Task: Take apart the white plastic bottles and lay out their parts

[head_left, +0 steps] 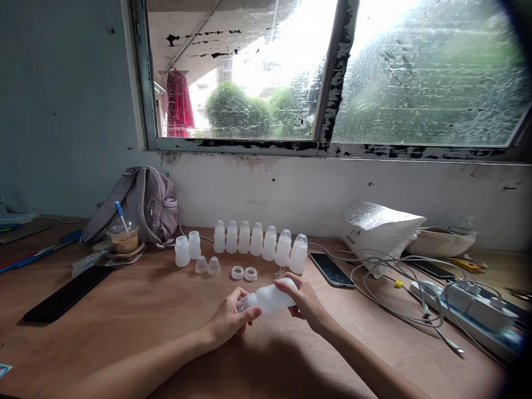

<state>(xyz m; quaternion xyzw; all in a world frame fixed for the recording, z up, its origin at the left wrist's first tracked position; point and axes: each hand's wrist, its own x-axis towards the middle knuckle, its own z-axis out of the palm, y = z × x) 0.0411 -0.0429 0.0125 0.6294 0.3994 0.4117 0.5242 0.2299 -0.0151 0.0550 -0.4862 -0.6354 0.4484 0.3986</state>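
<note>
A frosted white baby bottle (272,299) lies sideways between my hands above the table. My left hand (233,315) is closed round its clear-capped end, and my right hand (300,299) grips the base end. Behind them stands a row of several capped baby bottles (257,239). To the left are two open bottle bodies (182,252), with two clear caps (201,265) in front of them. Two white collar rings (238,272) lie just beyond my left hand. A small clear piece, perhaps a nipple (279,274), is partly visible behind my right hand.
A phone (332,270), looping cables (386,299) and a power strip (469,318) occupy the right side. On the left are a black slab-like object (66,293), a drink cup (123,237) and a backpack (145,205). A white bag (378,233) stands against the wall.
</note>
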